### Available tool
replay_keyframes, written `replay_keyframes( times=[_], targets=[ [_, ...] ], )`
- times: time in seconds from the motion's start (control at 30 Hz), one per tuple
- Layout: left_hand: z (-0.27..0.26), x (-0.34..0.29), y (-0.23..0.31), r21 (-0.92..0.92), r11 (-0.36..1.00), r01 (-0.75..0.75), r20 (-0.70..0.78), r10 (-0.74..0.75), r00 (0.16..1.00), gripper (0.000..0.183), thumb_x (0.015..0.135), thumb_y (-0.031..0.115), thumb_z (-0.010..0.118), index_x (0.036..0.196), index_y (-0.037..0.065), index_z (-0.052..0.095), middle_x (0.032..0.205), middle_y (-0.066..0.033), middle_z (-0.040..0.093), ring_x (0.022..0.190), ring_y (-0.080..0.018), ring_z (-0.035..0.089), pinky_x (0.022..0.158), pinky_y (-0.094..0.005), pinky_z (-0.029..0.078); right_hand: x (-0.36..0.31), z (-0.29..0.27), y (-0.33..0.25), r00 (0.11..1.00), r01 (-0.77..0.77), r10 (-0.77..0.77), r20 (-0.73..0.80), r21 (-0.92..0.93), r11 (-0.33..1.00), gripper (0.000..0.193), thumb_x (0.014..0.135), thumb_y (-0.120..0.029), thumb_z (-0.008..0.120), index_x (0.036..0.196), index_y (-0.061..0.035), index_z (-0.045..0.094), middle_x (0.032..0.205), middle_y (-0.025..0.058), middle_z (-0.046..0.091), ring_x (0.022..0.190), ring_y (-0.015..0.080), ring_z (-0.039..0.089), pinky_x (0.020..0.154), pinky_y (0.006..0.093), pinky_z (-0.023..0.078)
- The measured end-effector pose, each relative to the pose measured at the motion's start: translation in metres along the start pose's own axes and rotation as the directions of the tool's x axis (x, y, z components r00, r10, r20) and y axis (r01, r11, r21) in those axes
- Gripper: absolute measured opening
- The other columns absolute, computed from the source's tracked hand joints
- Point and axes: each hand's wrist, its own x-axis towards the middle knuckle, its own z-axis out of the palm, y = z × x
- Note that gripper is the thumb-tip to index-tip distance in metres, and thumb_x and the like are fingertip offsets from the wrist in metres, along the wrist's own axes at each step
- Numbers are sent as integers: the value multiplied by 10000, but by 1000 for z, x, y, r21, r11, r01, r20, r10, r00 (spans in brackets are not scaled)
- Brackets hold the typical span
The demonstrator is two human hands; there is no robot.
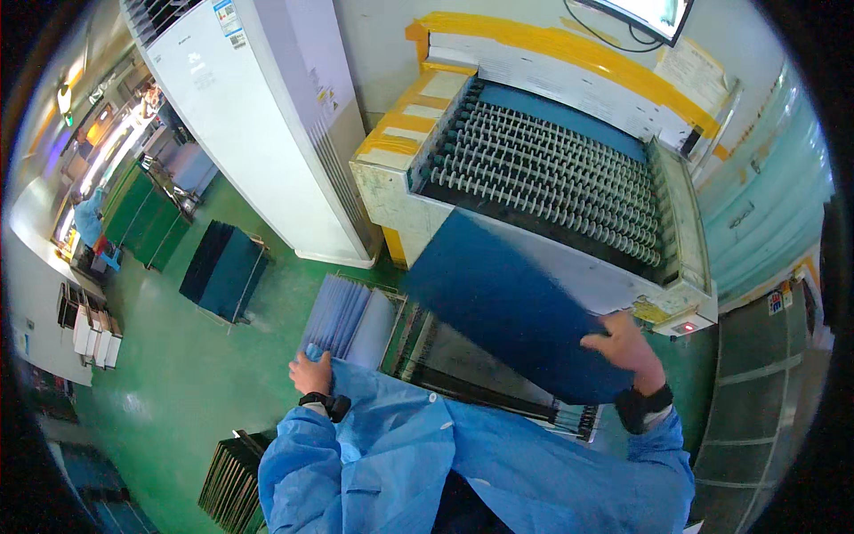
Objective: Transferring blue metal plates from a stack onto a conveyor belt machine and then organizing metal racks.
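A dark blue flat panel [511, 298] hangs tilted in front of me, and my right hand [627, 343] grips it at its right edge, thumb over the face. The panel's far left corner is close to the front of a roller conveyor machine [551, 160]. My left hand [311, 374] is curled at the near left corner of a rack of upright bluish-grey sheets [342, 316]. What its fingers close on is hidden. Both forearms are in blue sleeves with dark wrist bands.
Beneath the panel stands another rack [463, 351], partly covered. Dark panels fill a cart [227, 271] on the green floor and a rack [231, 481] at lower left. A tall white air conditioner [258, 116] stands beside the machine; a grey cabinet [747, 409] is at right. A person [89, 218] is far left.
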Motion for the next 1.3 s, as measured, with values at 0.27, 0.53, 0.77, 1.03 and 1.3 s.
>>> replay_keyframes(
  times=[0.27, 0.53, 0.77, 1.03, 1.3],
  targets=[
    [-4, 9, 10, -6, 1000, 18, 18, -18, 1000, 754, 724, 519, 752, 1314, 90, 562, 1282, -212, 535, 1166, -436, 529, 938, -541, 492, 45, -3, 62, 553, 21, 731, -400, 884, 467, 235, 850, -115, 728, 1070, -33, 704, 959, 41, 706, 840, 166, 642, 764, 322, 514],
    [-17, 3, 6, -29, 998, 51, 51, -50, 997, 785, 765, 541, 743, 1362, 75, 535, 1320, -251, 518, 1207, -458, 510, 989, -527, 457, 110, 13, 117, 737, 223, 668, -104, 970, -94, 234, 833, -109, 739, 1025, -85, 608, 1022, 74, 643, 944, 264, 625, 829, 394, 529],
    [-10, 1, 1, -8, 998, 67, -13, -67, 998, 750, 753, 509, 730, 1337, 75, 545, 1274, -222, 533, 1153, -457, 529, 947, -526, 482, 163, 50, 162, 753, 309, 655, -55, 909, -279, 106, 903, -65, 667, 977, -63, 592, 978, 61, 648, 933, 215, 614, 877, 376, 521],
    [-3, 2, -1, 5, 998, 59, -25, -59, 998, 736, 746, 505, 747, 1308, 66, 563, 1261, -216, 536, 1141, -440, 539, 922, -533, 493, 213, 57, 179, 790, 295, 607, -88, 922, -250, 128, 939, -108, 635, 1051, -61, 592, 1038, 65, 663, 978, 218, 635, 894, 378, 535],
    [-9, -5, 5, -6, 998, 63, -26, -63, 998, 726, 759, 511, 740, 1282, 41, 559, 1251, -238, 540, 1140, -463, 536, 955, -534, 465, 222, 42, 149, 816, -128, 533, 222, 970, -209, 281, 1001, -229, 539, 1136, 9, 603, 1048, 142, 701, 937, 244, 681, 773, 337, 560]
  ],
)
